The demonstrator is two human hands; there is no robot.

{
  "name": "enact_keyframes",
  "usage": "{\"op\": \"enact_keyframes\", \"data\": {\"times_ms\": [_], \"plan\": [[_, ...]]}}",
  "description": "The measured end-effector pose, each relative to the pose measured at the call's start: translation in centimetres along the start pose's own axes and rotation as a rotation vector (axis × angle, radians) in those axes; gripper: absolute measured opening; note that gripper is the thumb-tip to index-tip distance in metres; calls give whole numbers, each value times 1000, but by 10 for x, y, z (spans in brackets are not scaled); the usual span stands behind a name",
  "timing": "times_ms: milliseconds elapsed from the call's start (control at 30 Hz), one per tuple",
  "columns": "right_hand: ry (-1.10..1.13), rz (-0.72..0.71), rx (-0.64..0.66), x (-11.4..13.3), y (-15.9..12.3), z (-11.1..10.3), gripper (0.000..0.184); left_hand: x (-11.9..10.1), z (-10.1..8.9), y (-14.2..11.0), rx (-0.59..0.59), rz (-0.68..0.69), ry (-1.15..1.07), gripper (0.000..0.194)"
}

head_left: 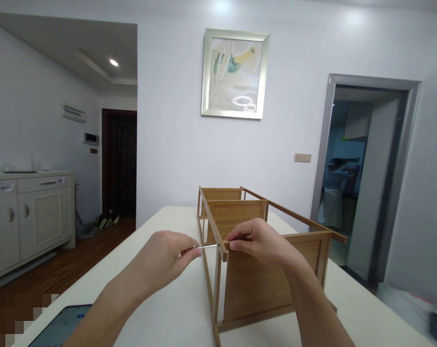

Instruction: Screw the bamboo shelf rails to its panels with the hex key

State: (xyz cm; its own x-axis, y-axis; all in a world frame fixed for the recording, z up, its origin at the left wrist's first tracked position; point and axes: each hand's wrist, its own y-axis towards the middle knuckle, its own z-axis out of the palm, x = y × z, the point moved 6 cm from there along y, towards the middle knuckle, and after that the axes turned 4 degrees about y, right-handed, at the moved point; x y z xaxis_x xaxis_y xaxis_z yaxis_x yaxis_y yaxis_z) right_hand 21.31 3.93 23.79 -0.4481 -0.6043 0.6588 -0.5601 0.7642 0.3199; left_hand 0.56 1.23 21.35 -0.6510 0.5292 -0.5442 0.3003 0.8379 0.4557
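Note:
A brown wooden shelf frame (pixel 272 282) with several panels lies on its side on the white table (pixel 167 308). Between the fingertips of my left hand (pixel 167 253) is a thin silver metal rod (pixel 209 246), which looks like a hex key. Its far end meets the outer side of the frame's long rail (pixel 213 222), close to the rail's near end. My right hand (pixel 263 241) is closed on the top edge of the nearest panel, just inside that rail; the fingertips are pinched at the joint. Whatever the rod's tip sits in is hidden.
A dark-screened device (pixel 61 325) lies at the table's near left edge. A white cabinet (pixel 41 212) stands on the left. To the right, a doorway (pixel 323 144) shows a person (pixel 334 188) in another room. A framed picture (pixel 236 72) hangs on the wall ahead.

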Motion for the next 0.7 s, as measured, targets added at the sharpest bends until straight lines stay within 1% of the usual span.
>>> {"op": "enact_keyframes", "data": {"times_ms": [100,200,267,367,433,567,700], "plan": [[4,7,-1,0,0,0,20,1,5,-1,110,-80,-46,47],[-6,5,2,0,0,0,20,7,9,-1,218,-158,-231,58],[-3,4,-4,0,0,0,20,11,13,0,289,-193,-348,57],[18,0,-7,-1,0,0,20,17,21,1,385,-243,-442,56],[25,-8,-4,-1,0,0,19,20,25,1,418,-273,-524,57],[11,-13,-2,-1,0,0,18,20,31,2,431,-310,-709,53],[19,-13,-3,-1,0,0,17,20,32,1,433,-334,-755,50]]}}
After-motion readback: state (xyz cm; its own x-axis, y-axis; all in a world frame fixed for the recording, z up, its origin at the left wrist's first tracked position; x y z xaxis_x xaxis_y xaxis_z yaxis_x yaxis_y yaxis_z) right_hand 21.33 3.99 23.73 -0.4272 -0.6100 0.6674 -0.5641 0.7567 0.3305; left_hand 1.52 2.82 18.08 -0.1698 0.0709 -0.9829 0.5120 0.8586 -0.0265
